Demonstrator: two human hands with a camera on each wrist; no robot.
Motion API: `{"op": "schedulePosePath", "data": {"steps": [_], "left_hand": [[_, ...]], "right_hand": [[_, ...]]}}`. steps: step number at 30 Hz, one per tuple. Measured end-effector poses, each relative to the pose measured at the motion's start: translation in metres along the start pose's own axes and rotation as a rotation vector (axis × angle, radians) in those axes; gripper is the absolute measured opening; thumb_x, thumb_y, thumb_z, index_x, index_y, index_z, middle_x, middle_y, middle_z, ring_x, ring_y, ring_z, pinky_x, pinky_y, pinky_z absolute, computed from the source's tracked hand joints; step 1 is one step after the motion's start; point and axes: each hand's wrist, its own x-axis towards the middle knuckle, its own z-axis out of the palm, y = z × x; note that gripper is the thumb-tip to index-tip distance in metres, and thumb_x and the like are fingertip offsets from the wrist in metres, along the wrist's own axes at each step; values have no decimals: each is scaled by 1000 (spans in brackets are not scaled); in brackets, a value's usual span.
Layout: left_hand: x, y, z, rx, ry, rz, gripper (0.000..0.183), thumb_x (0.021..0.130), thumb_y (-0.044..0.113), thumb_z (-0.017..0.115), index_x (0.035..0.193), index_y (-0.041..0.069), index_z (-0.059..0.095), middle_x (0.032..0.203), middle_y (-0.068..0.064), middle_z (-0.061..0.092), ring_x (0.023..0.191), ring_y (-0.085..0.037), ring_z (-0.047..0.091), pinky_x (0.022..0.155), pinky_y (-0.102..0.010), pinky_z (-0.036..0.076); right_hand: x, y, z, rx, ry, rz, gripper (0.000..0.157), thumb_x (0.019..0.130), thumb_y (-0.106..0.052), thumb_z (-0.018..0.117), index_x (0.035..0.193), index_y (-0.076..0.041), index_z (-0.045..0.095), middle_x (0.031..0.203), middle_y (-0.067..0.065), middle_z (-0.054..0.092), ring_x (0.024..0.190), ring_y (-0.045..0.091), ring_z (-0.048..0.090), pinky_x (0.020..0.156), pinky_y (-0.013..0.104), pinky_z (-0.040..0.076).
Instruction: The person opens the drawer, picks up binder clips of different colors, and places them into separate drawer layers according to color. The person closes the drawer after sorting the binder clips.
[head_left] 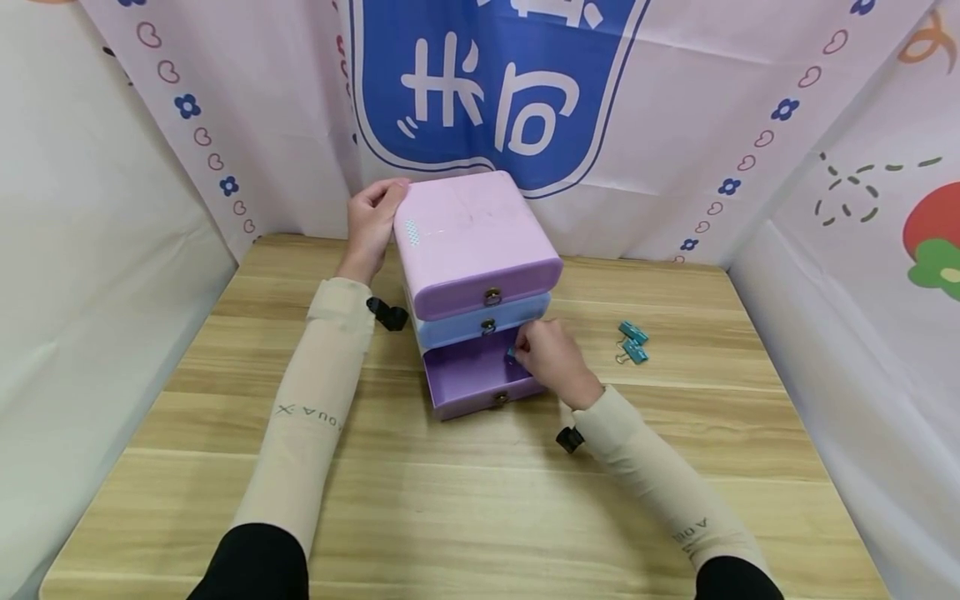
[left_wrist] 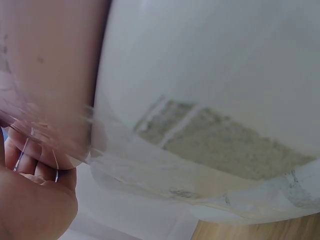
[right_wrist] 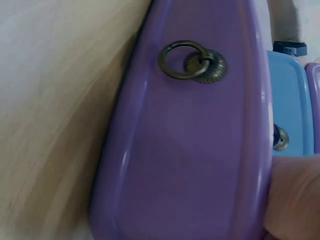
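Note:
A small three-tier drawer box stands on the table, pink on top, with its bottom purple drawer pulled out. My left hand grips the box's back left corner; in the left wrist view its fingers curl beside the pink shell. Over the right side of the pulled-out drawer, my right hand pinches a blue binder clip. The right wrist view shows the purple drawer front with its brass ring pull and part of that hand; the clip is hidden there.
Two teal binder clips lie on the wooden table right of the box. A blue middle drawer sits closed above the pulled-out one. Behind the box hangs a printed cloth.

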Motion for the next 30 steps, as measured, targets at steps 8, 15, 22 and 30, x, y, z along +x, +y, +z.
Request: {"op": "schedulePosePath", "data": {"steps": [8,15,22,30], "left_hand": [[0,1,-1,-12,0,-19,30,101,30,73,120,8,77,108,3,72,96,-10,65,80,-19,53],[0,0,0,12,6,-15,28,101,28,73,120,8,78,108,4,73,95,-9,65,80,-19,53],[-1,1,-1,5,11,-22,29,102,29,72,121,9,77,109,4,72,97,-9,64,81,-19,53],[-2,2,0,7,2,-14,29,102,30,72,121,9,77,111,3,71,99,-10,64,82,-19,53]], "right_hand": [[4,-2,3,-12,-36,32,7,90,-5,81,83,-4,78,81,8,76,68,16,65,62,30,55],[2,-2,1,5,-58,36,4,90,-6,82,88,-3,79,86,10,78,73,19,68,66,33,58],[-3,0,-10,33,-44,11,2,90,-4,77,90,-4,79,86,9,79,72,17,69,66,31,58],[-14,3,-29,32,-13,41,7,90,-5,75,93,-2,80,90,11,80,79,21,76,72,35,63]]}}
